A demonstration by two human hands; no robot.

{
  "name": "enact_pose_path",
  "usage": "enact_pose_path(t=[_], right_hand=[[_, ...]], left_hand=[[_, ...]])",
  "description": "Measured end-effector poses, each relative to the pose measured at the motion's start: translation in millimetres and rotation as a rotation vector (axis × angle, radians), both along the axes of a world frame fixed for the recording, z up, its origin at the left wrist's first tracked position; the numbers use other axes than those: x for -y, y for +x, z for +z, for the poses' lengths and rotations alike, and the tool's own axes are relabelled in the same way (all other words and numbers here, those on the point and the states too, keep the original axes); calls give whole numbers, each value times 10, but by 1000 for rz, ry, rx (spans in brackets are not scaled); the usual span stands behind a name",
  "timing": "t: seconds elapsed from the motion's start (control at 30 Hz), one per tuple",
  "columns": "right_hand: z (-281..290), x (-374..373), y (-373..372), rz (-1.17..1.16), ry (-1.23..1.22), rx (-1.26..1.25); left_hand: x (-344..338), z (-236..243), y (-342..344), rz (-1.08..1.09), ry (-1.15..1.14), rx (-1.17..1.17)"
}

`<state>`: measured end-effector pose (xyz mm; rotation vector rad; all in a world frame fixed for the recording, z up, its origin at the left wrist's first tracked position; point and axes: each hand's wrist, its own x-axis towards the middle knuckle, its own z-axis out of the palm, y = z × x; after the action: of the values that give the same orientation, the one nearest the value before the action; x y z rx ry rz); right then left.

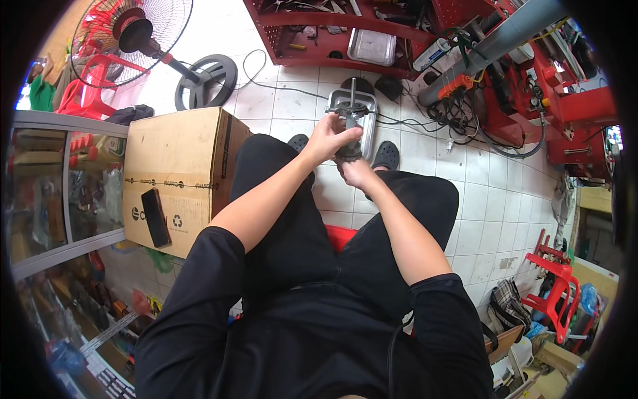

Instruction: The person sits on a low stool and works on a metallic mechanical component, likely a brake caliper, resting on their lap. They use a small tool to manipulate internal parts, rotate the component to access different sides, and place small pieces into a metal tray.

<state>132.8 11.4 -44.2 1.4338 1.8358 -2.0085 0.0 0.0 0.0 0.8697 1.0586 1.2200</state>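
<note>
My left hand [325, 141] is wrapped round a dark metal part with a rod [353, 118], its thumb lying across the front. A bright straight rod rises from the part's far end through a crossbar, somewhat like a puller. My right hand [357, 174] is closed at the near, lower end, and its fingers are mostly hidden behind the part. Both hands hold the piece between my knees, over a shallow metal tray [371, 136] on the tiled floor. What lies in the tray is largely covered by my hands and the part.
On my left, a black phone [155, 218] lies on a cardboard box [169, 146] beside a glass cabinet [96, 183]. Farther off stand a fan [136, 33] and a red tool cart [319, 36]. At right are tangled cables [458, 116], red machinery [518, 86] and a red chair [558, 286].
</note>
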Motion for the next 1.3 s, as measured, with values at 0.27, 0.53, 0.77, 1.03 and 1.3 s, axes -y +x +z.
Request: enact_pose_path(t=[0.27,0.53,0.77,1.03,1.3], right_hand=[[-154,107,1,-79,340,-89],[103,51,-2,46,288,55],[570,-183,437,91,694,378],[863,-142,331,-584,601,-426],[807,-126,307,-567,582,-295]], left_hand=[[-10,-9,-9,-3,24,-133],[9,108,26,56,82,-125],[-23,133,-134,150,277,-646],[23,183,-79,114,343,-876],[23,181,-82,75,528,-1043]])
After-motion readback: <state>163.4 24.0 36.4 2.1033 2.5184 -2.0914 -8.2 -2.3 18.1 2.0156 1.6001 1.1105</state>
